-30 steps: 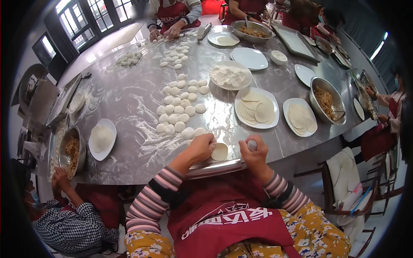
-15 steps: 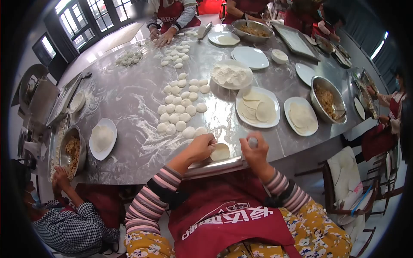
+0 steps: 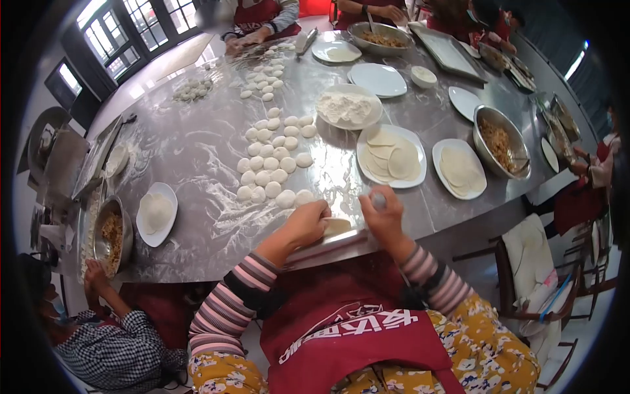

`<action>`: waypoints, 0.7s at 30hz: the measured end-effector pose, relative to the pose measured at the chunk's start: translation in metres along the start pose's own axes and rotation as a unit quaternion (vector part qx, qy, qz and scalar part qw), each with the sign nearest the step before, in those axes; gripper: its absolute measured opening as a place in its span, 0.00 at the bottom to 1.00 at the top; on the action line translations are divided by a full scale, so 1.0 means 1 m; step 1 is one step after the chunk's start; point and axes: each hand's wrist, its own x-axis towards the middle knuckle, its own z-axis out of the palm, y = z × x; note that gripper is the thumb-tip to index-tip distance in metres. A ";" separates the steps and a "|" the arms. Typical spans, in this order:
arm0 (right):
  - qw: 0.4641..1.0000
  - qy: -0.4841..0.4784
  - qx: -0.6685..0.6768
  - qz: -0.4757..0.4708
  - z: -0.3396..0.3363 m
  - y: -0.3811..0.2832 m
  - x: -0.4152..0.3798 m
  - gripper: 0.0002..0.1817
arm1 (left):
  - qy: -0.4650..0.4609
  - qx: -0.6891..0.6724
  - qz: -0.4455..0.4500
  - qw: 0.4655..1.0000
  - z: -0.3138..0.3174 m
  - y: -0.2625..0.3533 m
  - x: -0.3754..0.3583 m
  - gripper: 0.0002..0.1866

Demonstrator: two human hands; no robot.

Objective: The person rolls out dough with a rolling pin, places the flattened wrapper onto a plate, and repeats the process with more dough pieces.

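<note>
Near the table's front edge, my left hand pinches the left side of a flat dough wrapper. To its right, my right hand is closed round a rolling pin, whose rounded end shows above the fingers; the rest of the pin is hard to make out. Several small dough rounds lie beyond my left hand on the floured metal table. A bowl of flour and a plate of stacked wrappers stand beyond my hands.
Another plate of wrappers and a steel bowl of filling stand right. At left are a plate, a filling bowl and a co-worker's hands. Across the table, another person's hands work. A chair stands right.
My right hand has moved slightly up and left with the pin. The wrapper looks narrower from front to back. The view has shifted a little.
</note>
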 end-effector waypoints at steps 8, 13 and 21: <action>0.994 0.000 0.069 0.086 0.006 0.007 0.000 0.11 | -0.006 0.066 0.009 0.998 -0.004 -0.002 0.015 0.06; 0.999 -0.009 -0.003 0.034 -0.002 0.005 -0.011 0.11 | -0.013 -0.022 -0.005 1.000 -0.004 -0.009 0.000 0.06; 0.997 0.012 0.047 0.062 0.021 0.013 0.010 0.11 | -0.042 0.063 0.009 0.997 -0.012 -0.002 0.014 0.06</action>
